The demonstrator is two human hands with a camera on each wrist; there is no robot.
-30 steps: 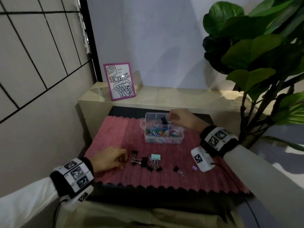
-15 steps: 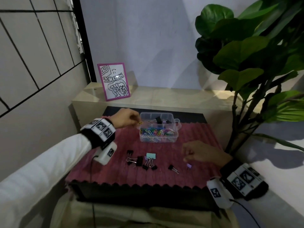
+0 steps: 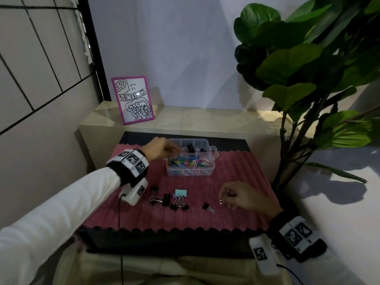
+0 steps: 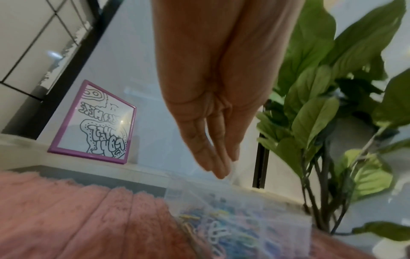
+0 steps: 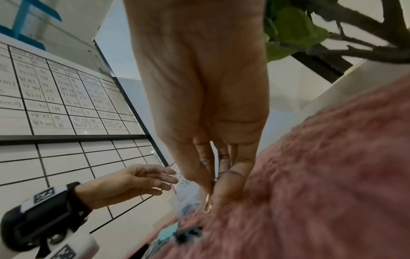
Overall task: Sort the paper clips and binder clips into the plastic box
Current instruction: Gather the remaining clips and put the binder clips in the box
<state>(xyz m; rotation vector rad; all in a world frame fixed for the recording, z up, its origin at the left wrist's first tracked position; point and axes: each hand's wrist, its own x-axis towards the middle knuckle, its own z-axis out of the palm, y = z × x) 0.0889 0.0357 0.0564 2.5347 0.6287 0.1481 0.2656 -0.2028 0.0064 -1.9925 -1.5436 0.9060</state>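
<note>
The clear plastic box (image 3: pixel 190 171) stands at the back of the pink mat (image 3: pixel 133 219). Coloured paper clips (image 3: pixel 189 162) fill its front part and black binder clips (image 3: pixel 190 148) lie in its rear part. My left hand (image 3: pixel 177 151) hovers over the box's left edge with straight fingers (image 4: pixel 218 168) and holds nothing. My right hand (image 3: pixel 223 199) is low over the mat's right side and pinches a small clip by its wire loop (image 5: pixel 208 205). Several loose binder clips (image 3: pixel 164 199), one teal (image 3: pixel 181 192) and one black (image 3: pixel 206 206), lie on the mat between the hands.
A purple-framed drawing (image 3: pixel 133 99) leans on the beige ledge (image 3: pixel 205 120) behind the mat. A large leafy plant (image 3: pixel 308 79) stands at the right. A gridded whiteboard (image 3: pixel 30 58) covers the left wall. Bare pink mat lies along the front edge.
My left hand went from the mat's front left up to the box and opened. My right hand left the box, came down to the mat's right side and pinched a small clip.
</note>
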